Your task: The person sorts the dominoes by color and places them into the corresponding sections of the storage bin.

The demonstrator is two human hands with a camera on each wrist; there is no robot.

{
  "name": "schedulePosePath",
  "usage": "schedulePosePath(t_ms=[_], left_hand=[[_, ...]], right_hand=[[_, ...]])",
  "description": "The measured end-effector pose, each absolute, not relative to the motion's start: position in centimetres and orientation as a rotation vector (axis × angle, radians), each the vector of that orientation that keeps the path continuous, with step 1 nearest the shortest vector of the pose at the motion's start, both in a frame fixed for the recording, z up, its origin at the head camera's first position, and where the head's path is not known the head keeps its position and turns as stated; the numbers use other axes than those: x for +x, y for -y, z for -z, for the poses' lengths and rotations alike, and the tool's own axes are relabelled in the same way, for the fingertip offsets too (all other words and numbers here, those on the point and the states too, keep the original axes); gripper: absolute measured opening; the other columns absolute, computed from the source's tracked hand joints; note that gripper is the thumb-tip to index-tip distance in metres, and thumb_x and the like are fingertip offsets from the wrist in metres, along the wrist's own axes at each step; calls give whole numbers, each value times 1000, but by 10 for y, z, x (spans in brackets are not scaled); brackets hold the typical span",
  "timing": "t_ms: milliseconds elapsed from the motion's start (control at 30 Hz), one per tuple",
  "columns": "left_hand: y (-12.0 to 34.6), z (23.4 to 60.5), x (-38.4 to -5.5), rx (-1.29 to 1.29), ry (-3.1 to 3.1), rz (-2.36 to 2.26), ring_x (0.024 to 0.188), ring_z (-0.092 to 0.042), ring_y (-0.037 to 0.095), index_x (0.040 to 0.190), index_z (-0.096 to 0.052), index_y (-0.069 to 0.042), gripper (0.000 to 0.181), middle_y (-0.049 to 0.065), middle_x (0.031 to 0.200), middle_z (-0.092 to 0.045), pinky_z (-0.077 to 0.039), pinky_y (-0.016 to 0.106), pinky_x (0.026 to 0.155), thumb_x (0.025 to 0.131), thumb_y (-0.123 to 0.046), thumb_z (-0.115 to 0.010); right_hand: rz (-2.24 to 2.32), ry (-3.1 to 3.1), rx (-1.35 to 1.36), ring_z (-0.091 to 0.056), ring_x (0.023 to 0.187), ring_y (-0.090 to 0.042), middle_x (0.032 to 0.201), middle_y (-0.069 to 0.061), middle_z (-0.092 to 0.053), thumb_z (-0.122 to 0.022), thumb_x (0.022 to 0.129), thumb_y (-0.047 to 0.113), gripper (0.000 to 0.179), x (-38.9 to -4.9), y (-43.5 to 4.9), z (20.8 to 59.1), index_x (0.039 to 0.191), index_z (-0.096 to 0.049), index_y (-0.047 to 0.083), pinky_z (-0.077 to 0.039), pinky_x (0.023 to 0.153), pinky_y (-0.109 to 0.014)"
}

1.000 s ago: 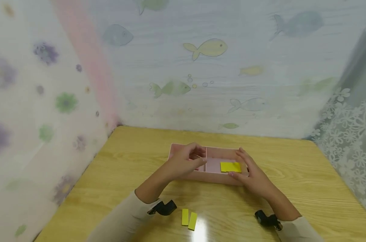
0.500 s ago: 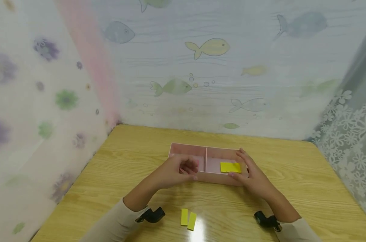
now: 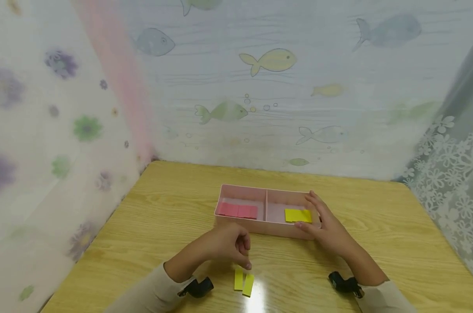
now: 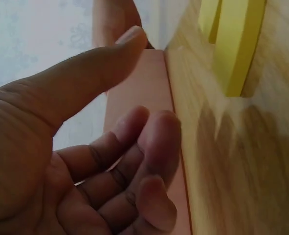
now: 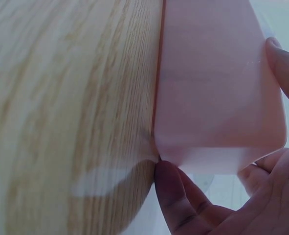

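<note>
A pink two-compartment box (image 3: 240, 224) stands on the table. Pink flat pieces (image 3: 238, 211) lie in its left compartment, and yellow flat pieces (image 3: 297, 215) in the right one. My right hand (image 3: 332, 228) grips the box's right end, thumb on the front rim and fingers round the far corner; the right wrist view shows fingertips (image 5: 171, 183) at the box's lower corner. My left hand (image 3: 228, 245) hovers in front of the box, fingers loosely curled and holding nothing. Just below its fingertips, two yellow strips (image 3: 238, 279) lie on the table; the left wrist view shows them apart from the hand.
The wooden table (image 3: 173, 195) meets a fish-patterned curtain (image 3: 275, 104) at the back. A flower-patterned curtain (image 3: 64, 143) hangs along the left side, and a sheer one with white flowers (image 3: 459, 174) along the right.
My left hand has come out of the box's left compartment and moved down toward the yellow strips, uncovering the pink pieces. The right hand keeps its hold on the box.
</note>
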State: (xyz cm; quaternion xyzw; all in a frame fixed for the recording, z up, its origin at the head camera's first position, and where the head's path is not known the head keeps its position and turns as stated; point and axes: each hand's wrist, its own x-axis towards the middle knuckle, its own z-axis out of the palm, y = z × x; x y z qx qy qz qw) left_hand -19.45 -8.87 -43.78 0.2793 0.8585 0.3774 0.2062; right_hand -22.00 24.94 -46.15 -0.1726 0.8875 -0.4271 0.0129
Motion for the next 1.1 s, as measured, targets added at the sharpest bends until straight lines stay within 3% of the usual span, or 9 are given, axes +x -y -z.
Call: schedulePosePath(t_ms=[467, 1100], left_hand=[[82, 441, -176, 808, -2521, -735, 61, -52, 1, 75, -65, -20, 39, -14, 68, -59, -46, 19, 57, 61, -26, -101], [84, 455, -191, 745, -2579, -991, 68, -54, 4, 79, -66, -16, 32, -8, 73, -61, -50, 20, 62, 68, -14, -97]], right_hand=[[1337, -2764, -535, -12, 156, -51, 175, -4, 0, -72, 98, 41, 87, -220, -251, 463, 165, -23, 17, -25, 112, -80], [1337, -2769, -538, -12, 156, -50, 175, -6, -2, -73, 97, 41, 87, -221, -248, 463, 164, -24, 15, -23, 112, -81]])
